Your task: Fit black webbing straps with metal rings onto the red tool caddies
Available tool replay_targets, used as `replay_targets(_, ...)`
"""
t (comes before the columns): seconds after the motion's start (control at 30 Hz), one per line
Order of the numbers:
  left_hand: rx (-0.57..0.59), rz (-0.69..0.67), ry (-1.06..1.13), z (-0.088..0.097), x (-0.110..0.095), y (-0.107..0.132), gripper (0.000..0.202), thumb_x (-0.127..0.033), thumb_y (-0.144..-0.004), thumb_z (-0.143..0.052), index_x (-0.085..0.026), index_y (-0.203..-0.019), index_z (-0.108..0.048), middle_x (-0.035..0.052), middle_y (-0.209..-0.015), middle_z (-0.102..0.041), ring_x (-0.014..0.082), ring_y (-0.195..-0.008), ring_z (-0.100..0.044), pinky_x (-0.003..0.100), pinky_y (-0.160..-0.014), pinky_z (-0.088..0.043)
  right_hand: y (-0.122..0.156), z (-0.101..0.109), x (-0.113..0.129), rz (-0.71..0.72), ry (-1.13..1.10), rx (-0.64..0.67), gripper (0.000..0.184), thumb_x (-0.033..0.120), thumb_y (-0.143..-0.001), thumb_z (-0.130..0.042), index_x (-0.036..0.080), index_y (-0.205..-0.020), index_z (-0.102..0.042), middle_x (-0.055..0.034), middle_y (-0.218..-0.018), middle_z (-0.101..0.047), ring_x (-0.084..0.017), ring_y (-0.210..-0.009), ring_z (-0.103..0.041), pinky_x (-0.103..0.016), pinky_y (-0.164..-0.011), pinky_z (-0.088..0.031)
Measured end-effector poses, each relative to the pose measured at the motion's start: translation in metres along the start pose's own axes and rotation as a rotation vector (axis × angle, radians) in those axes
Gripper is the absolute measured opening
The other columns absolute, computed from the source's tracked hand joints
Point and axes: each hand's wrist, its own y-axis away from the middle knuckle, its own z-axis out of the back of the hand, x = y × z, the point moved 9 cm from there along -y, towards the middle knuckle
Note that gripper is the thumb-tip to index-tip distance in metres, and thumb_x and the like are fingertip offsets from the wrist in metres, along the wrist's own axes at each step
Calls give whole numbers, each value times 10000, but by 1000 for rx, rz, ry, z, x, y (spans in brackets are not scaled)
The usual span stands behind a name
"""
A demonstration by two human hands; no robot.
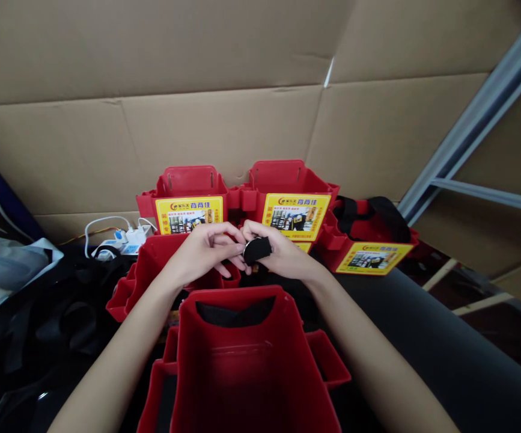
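Observation:
A short black strap end (259, 249) with a shiny metal edge, perhaps a buckle, sits between my two hands. My right hand (282, 252) is closed around it, thumb side up. With thumb and fingertips, my left hand (206, 249) pinches the metal edge from the other side. Just below and nearer to me stands a red plastic tool box (237, 355) with side pockets. A black webbing band (235, 314) runs through the slot in its far wall. What my curled fingers cover is hidden.
More red boxes stand behind: one at the left (152, 264), two with yellow labels (298, 215) (190, 214), and one holding black straps (372, 258) at right. Black straps (53, 325) pile at left, by a white power strip (129, 240). Cardboard (224, 120) walls the back.

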Motion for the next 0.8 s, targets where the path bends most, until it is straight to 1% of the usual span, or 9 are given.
replay_targets(0.1, 39, -13, -13, -4, -4, 2, 218, -235, -742, -604, -144, -927, -532, 51, -755, -666, 173, -745, -659, 172, -476, -519, 0, 3, -4, -24, -98, -32, 268, 225, -782, -544, 200, -722, -284, 57, -614, -461, -77, -490, -521, -183, -418, -352)
replay_targets(0.17, 36, -4, 6, -4, -3, 2, 286, -217, -722, -621, -157, -971, -493, 50, -773, -664, 186, -764, -657, 185, -476, -523, 0, 7, -7, -40, -123, -69, 296, 225, -770, -567, 202, -716, -277, 69, -566, -462, -72, -451, -512, -176, -402, -351)
replay_targets(0.3, 10, -3, 4, -1, -1, 1, 246, -228, -729, -607, -164, -923, -469, 25, -721, -641, 179, -718, -657, 177, -440, -501, 0, 7, -10, -100, -138, -78, 280, 221, -769, -568, 195, -704, -296, 80, -505, -444, -66, -408, -494, -167, -376, -334)
replay_targets(0.37, 37, -10, -18, -2, -1, 1, 213, -244, -722, -613, -158, -878, -495, 22, -719, -635, 173, -714, -653, 168, -428, -485, 1, 3, -8, -119, -156, -48, 262, 223, -775, -560, 190, -710, -308, 71, -528, -461, -57, -407, -484, -163, -375, -331)
replay_targets(0.43, 35, -23, -39, 0, -2, 1, 205, -259, -710, -628, -156, -850, -519, 23, -729, -636, 159, -706, -643, 164, -434, -469, 2, -2, -4, -107, -207, -10, 263, 239, -780, -555, 190, -717, -305, 64, -569, -473, -46, -410, -473, -161, -377, -333)
replay_targets(0.57, -5, -61, -133, 9, -8, 2, 195, -266, -687, -657, -142, -792, -549, 7, -691, -615, 105, -650, -591, 187, -560, -453, 2, -9, 0, -76, -329, 75, 245, 295, -805, -505, 197, -735, -292, 63, -556, -473, -68, -431, -498, -182, -399, -376)
replay_targets(0.67, 74, -78, -204, 8, -11, 3, 180, -280, -706, -636, -141, -749, -531, -11, -678, -557, 83, -632, -527, 194, -588, -409, 2, -14, -3, -75, -397, 154, 186, 281, -816, -467, 187, -749, -321, 43, -589, -499, -87, -466, -531, -196, -411, -394)
replay_targets(0.73, 146, -71, -220, 5, -12, 5, 172, -284, -727, -611, -146, -731, -508, -20, -674, -516, 76, -621, -485, 193, -573, -377, 1, -16, -4, -57, -450, 184, 171, 245, -790, -489, 176, -735, -342, 40, -625, -484, -73, -461, -521, -185, -399, -375)
replay_targets(0.8, 182, -54, -216, 3, -10, 6, 162, -285, -741, -591, -152, -737, -498, -25, -669, -497, 74, -613, -463, 194, -565, -358, 0, -17, -5, -36, -503, 200, 161, 238, -777, -496, 169, -737, -357, 29, -659, -497, -62, -453, -508, -178, -388, -359)
